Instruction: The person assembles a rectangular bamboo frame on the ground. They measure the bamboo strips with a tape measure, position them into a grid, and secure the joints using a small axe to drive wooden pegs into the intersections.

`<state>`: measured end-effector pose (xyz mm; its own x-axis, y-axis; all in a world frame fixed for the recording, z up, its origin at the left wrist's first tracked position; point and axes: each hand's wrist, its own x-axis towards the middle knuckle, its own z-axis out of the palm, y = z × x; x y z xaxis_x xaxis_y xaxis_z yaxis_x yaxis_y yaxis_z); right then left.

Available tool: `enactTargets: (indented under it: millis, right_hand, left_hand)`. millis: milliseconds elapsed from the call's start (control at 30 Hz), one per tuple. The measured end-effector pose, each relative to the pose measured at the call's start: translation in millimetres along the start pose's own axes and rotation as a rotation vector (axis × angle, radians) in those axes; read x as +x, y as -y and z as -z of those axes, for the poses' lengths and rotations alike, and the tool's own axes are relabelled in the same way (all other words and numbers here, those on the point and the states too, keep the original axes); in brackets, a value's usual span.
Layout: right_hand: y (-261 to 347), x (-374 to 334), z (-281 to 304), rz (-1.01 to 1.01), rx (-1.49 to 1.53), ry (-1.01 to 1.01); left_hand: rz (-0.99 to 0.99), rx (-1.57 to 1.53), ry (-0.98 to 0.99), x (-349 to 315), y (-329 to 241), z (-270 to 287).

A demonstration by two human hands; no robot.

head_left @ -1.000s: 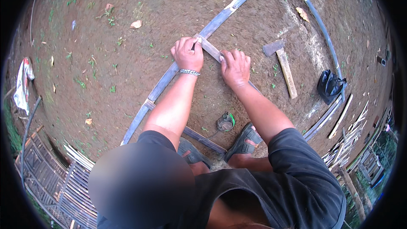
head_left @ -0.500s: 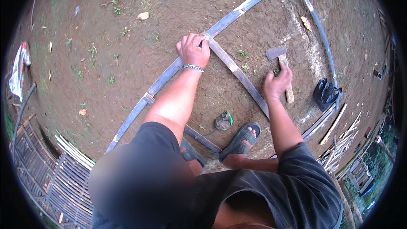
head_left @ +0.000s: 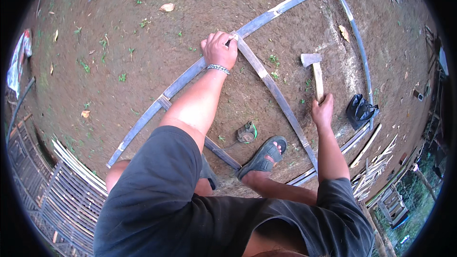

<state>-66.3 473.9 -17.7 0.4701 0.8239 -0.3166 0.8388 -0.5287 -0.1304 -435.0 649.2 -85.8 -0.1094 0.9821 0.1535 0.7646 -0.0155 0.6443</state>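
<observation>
My left hand (head_left: 220, 47) presses down on the joint where a long grey bamboo strip (head_left: 181, 82) meets a diagonal strip (head_left: 273, 93) on bare earth. My right hand (head_left: 323, 110) is closed around the end of a wooden handle; it belongs to a hammer (head_left: 314, 72) lying on the ground, metal head pointing away. My sandalled foot (head_left: 263, 156) rests on the ground beside the diagonal strip. A wrist chain sits on my left arm.
A curved grey strip (head_left: 358, 43) forms the frame's far right side. A black bag (head_left: 360, 110) lies by it. A small tape measure (head_left: 246, 132) sits near my foot. Split bamboo slats (head_left: 373, 169) pile at the right; woven bamboo panels (head_left: 47, 195) lie at lower left.
My right hand left the strip joint, swept right and took hold of the hammer handle. My left hand stayed on the joint.
</observation>
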Motion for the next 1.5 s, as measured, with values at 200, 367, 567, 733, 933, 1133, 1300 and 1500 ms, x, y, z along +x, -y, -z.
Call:
enactTargets:
  millis: [200, 367, 567, 733, 933, 1133, 1300, 1500]
  right_hand:
    - [121.4, -49.8, 27.4, 0.056, 0.828, 0.385]
    - [188.9, -54.6, 19.3, 0.393, 0.301, 0.255]
    - [198.0, -59.3, 2.5, 0.443, 0.287, 0.261]
    - [198.0, -59.5, -7.2, 0.462, 0.329, 0.218]
    - [193.0, -52.8, -16.6, 0.548, 0.257, 0.181]
    - [205.6, -57.9, -0.2, 0.530, 0.393, 0.109]
    - [200.6, -55.2, -0.8, 0.442, 0.251, 0.207]
    - [204.3, -57.8, 0.4, 0.450, 0.361, 0.158]
  left_hand:
    - [0.033, -0.008, 0.011, 0.7, 2.0, 2.5]
    - [0.059, -0.024, 0.033, 0.6, 0.4, 2.1]
    - [0.047, -0.043, 0.007, 0.3, 0.4, 2.4]
    - [0.034, -0.022, -0.001, 1.9, 1.6, 2.5]
    - [0.047, 0.001, 0.012, 0.7, 2.3, -0.2]
    - [0.035, -0.013, 0.021, 0.7, 1.5, 3.0]
    - [0.048, -0.022, 0.021, 0.4, 0.0, 3.4]
    - [0.020, -0.032, -0.011, 0.4, 1.4, 0.8]
